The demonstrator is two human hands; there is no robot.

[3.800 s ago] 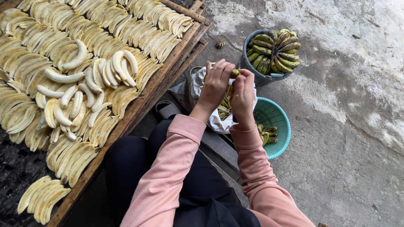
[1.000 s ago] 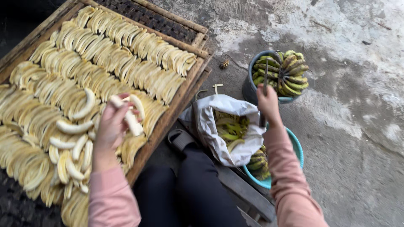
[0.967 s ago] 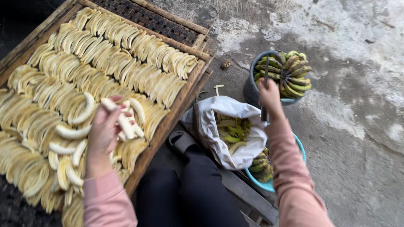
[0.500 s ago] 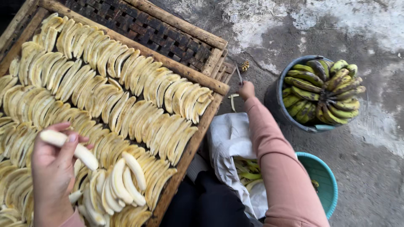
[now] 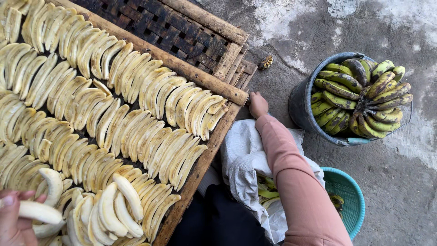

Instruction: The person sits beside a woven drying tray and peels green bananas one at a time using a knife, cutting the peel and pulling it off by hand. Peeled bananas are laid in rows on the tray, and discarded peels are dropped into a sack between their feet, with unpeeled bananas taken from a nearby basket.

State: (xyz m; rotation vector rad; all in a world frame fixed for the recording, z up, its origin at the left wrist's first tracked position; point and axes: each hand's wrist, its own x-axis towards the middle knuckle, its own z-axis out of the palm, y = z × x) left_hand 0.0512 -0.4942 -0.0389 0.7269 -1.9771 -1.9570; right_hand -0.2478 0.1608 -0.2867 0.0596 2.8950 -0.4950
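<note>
Overhead view of a person seated beside a wooden drying rack (image 5: 214,86). The left hand (image 5: 13,223), at the lower left edge of the frame and partly cut off, has its fingers (image 5: 20,196) closed around one peeled banana (image 5: 38,212), held just above a loose pile of whole peeled bananas (image 5: 109,209) at the near end of the rack. The rest of the rack carries overlapping rows of sliced banana strips (image 5: 127,109); its far end shows bare dark lattice (image 5: 168,32).

The right hand (image 5: 257,105), on a pink sleeve (image 5: 296,182), rests at the rack's outer corner, touching or just beside the frame where a round pole (image 5: 200,79) ends. Its fingers are curled inward; whether they enclose anything cannot be told.

Beside the rack, on the concrete floor (image 5: 409,191), stands a dark bucket (image 5: 302,102) filled with a bunch of unpeeled green-yellow bananas (image 5: 359,98). Nearer the person lie a white sack (image 5: 246,159), open and holding green peels (image 5: 268,191), and a teal plastic basket (image 5: 348,196), partly hidden by the sleeve. A small brown object (image 5: 265,62) lies on the floor near the rack's far corner.
</note>
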